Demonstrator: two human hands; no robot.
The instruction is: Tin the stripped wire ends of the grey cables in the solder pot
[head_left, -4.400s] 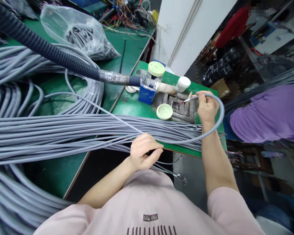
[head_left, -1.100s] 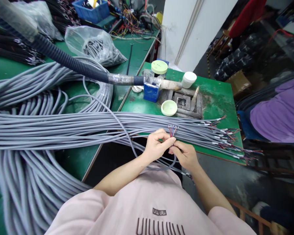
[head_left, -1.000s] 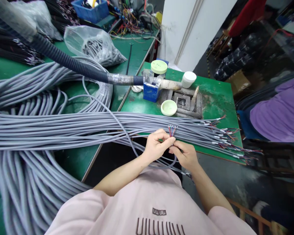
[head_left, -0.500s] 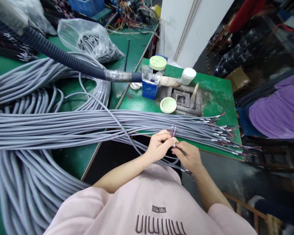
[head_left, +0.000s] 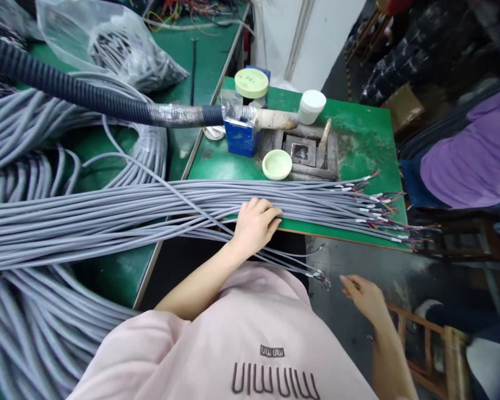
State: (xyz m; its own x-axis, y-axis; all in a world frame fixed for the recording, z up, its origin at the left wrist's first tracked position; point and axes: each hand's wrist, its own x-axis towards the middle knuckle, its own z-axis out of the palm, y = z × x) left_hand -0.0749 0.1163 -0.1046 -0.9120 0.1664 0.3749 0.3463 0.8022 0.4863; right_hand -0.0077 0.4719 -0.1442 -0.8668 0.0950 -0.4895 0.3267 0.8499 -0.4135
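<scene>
Compared with half a second ago, our left hand [head_left: 255,225] and our right hand [head_left: 363,297] have parted; before, they met at one cable end with coloured wires. Now the grey cables [head_left: 216,191] lie in a long bundle on the green counter [head_left: 366,133], stretching from the left to the right part of it. Our left hand rests on the near edge of this bundle, its fingers together and the thumb a little apart; we cannot tell if it grips some cable. Our right hand is in the air beyond the near edge of the counter, well apart from the bundle, with its fingertips close to the thumb. We cannot tell whether something is between them. It is nearest to the loose cable ends [head_left: 320,275], which hang below the counter edge.

At the right end of the bundle, we see thin coloured wires [head_left: 389,208], some reaching past the counter. One single cable crosses the bundle at a slant, toward our left hand. Just behind the bundle stand a pale green dish [head_left: 277,165] and a dark square tray [head_left: 303,150], with a stick [head_left: 325,141] leaning at its right side. Farther back we have a white jar [head_left: 311,106] and a blue box [head_left: 239,139], over which a ribbed hose [head_left: 104,100] passes. At the far right is a person in purple [head_left: 470,150].
</scene>
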